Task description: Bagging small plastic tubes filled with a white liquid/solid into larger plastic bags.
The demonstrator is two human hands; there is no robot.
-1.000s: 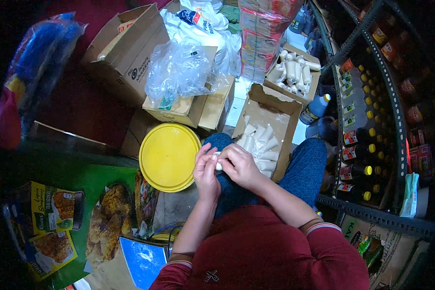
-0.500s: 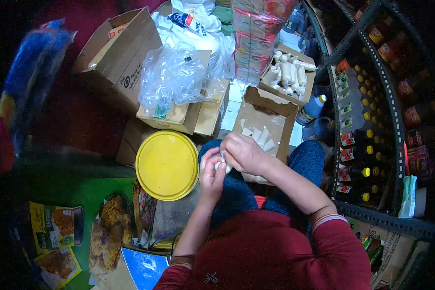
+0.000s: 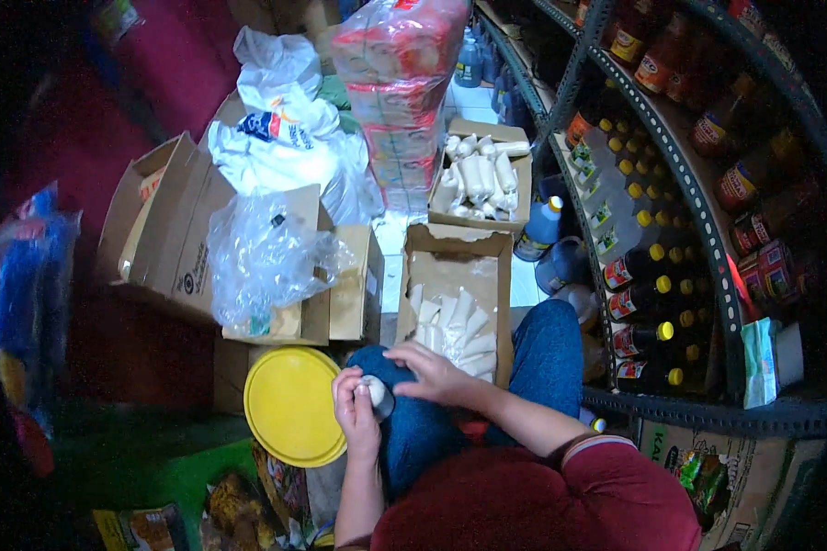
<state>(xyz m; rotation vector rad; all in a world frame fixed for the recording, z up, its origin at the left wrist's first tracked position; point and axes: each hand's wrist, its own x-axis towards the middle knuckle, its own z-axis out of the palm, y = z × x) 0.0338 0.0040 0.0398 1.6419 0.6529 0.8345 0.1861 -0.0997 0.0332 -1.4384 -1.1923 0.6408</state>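
My left hand (image 3: 358, 413) is closed around a small clear plastic bag filled with something white (image 3: 377, 397), held upright over my left thigh. Just right of that bag, my right hand (image 3: 429, 375) is open, its fingers apart and nothing in them. Between my knees stands an open cardboard box (image 3: 503, 285) in which several narrow white-filled bags (image 3: 459, 332) lie side by side. A second cardboard box (image 3: 473, 219) behind it is heaped with more white-filled bags (image 3: 480, 174). What fills the bags cannot be made out.
A round yellow lid (image 3: 294, 404) lies beside my left knee. Beyond it, a crumpled clear plastic bag (image 3: 266, 262) rests on cardboard boxes (image 3: 356, 275). Wrapped pink packs (image 3: 400, 101) are stacked at the back. Metal shelves (image 3: 708, 216) with bottles line the right side.
My right hand has let go of the bag's top and moved to the right, its fingers opening. The left hand still holds the bag. The whole view has shifted, showing more of the boxes ahead.
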